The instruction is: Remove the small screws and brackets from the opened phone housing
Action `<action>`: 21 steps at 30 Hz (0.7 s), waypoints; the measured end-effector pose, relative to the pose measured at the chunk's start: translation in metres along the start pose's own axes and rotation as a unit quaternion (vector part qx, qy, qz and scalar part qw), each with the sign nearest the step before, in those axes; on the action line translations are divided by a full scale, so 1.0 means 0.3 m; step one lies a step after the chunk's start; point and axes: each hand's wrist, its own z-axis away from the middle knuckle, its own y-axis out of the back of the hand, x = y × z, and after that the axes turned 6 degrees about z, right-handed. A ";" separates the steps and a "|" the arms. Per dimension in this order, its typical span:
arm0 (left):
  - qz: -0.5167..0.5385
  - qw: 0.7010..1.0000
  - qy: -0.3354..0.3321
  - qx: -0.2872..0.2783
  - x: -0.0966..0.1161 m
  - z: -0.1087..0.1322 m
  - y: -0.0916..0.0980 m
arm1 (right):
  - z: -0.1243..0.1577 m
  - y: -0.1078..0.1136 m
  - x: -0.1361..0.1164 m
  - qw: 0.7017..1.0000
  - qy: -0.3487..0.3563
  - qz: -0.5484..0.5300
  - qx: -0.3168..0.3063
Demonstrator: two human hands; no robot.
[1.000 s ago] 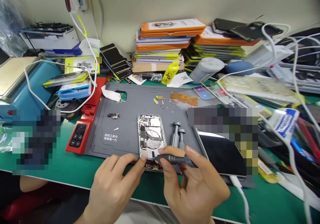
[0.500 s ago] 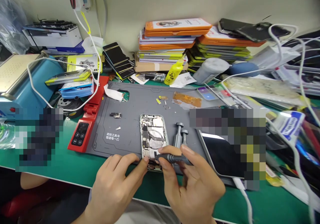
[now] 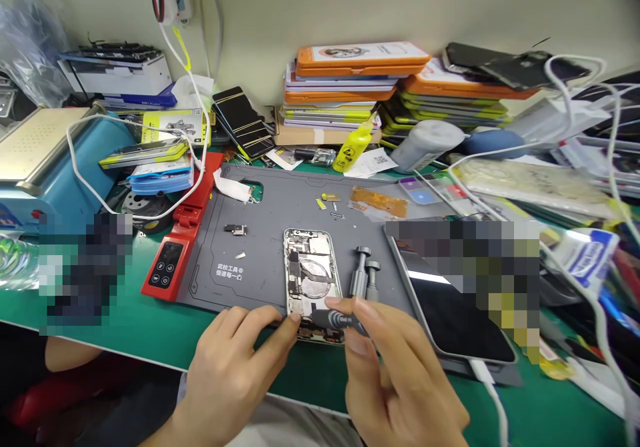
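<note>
An opened phone (image 3: 316, 280), its inner parts and a round coil showing, lies on the grey work mat (image 3: 270, 200). My left hand (image 3: 237, 360) is closed at its lower left edge, thumb and index fingertips gripping it there. A dark grey screwdriver (image 3: 331, 318) with a ringed grip is pinched in my right hand (image 3: 405, 374), above the phone's lower end. Its tip is hard to make out. Two grey metal screwdrivers (image 3: 360, 274) lie just right of the phone. Small loose parts (image 3: 236, 230) rest on the mat's left side.
At the right, a tablet-like device (image 3: 455, 314) with a white cable overlaps the mat. The red control panel (image 3: 166, 267) borders the mat's left. Behind stand a yellow bottle (image 3: 354, 147) and stacked orange boxes (image 3: 360, 57). A blue machine (image 3: 65, 174) occupies the far left.
My right hand has moved slightly right and down, drawing the screwdriver back a little. The left hand stays at the phone's edge. The whole view has shifted slightly.
</note>
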 end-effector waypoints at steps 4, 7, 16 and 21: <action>-0.001 1.000 0.001 -0.005 -0.001 0.005 -0.002 | -0.002 0.006 -0.007 1.000 -0.001 0.016 0.011; -0.003 1.000 0.003 -0.007 -0.001 0.009 -0.003 | 0.001 0.011 -0.008 1.000 -0.012 0.005 0.013; -0.007 1.000 0.001 -0.003 0.002 0.004 -0.002 | -0.040 0.000 0.000 0.998 0.046 -0.001 0.037; -0.009 1.000 0.001 -0.005 0.002 0.005 -0.003 | -0.032 0.005 0.001 0.999 0.031 -0.010 0.028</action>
